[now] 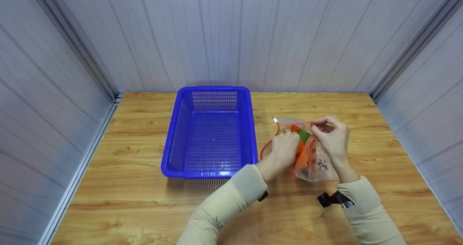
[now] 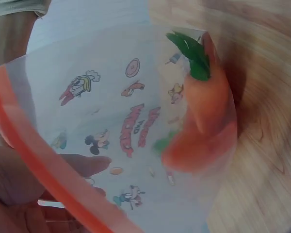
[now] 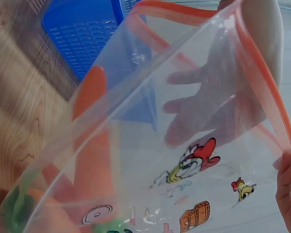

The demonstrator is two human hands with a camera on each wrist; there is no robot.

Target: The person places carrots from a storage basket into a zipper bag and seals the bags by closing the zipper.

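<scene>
A clear plastic zip bag (image 1: 323,167) with an orange zip edge and cartoon prints stands with its mouth spread on the right part of the table. My right hand (image 1: 333,138) pinches the zip edge between thumb and fingers at the right of the mouth. Reaching in from the other side is my left hand (image 1: 284,149); through the plastic in the right wrist view, its fingers (image 3: 186,104) look extended and apart, with nothing in them. Orange carrots with green tops lie low in the bag, one carrot (image 2: 208,99) leaning over another carrot (image 2: 189,151).
To the left of the bag stands a blue perforated plastic basket (image 1: 213,140) with nothing in it. The wood-patterned table (image 1: 123,187) is enclosed by pale panels (image 1: 224,35) at the back and both sides. A white zip slider (image 1: 275,120) sits at the bag's far corner.
</scene>
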